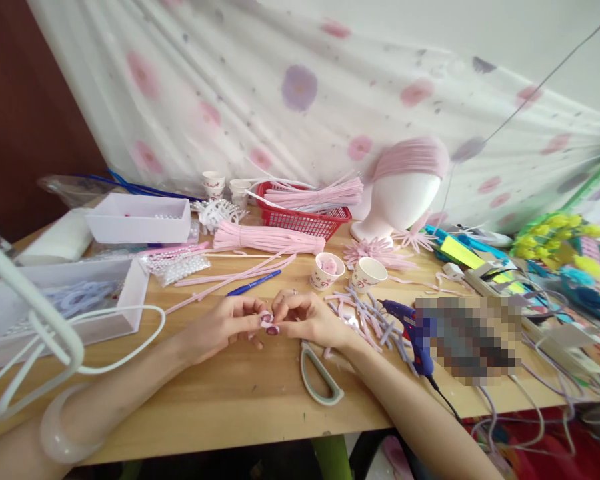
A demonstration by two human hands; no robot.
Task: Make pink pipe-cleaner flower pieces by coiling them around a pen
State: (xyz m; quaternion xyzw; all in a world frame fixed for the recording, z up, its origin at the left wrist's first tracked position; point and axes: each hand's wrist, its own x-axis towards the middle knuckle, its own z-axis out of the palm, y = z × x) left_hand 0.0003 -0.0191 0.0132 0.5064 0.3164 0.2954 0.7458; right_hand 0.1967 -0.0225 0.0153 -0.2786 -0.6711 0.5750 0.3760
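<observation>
My left hand (230, 327) and my right hand (305, 319) meet above the wooden table, fingertips pinched together. Between them is a small pale pink piece (266, 316), likely pipe cleaner, mostly hidden by the fingers. Scissors (320, 380) lie under my right hand, one handle showing. Cut pink and lilac pipe cleaner pieces (375, 320) are scattered to the right of that hand. Behind it stand a paper cup with pink pieces (327, 270) and another paper cup (369, 273). A blue pen (254, 283) lies beyond my left hand, near long pink pipe cleaners (270, 238).
A blue glue gun (414, 333) lies at right, near cables and a power strip (490, 277). White boxes (137, 230) and a white curved stand (55, 327) occupy the left. At the back are a red basket (305, 220) and a foam head (403, 200).
</observation>
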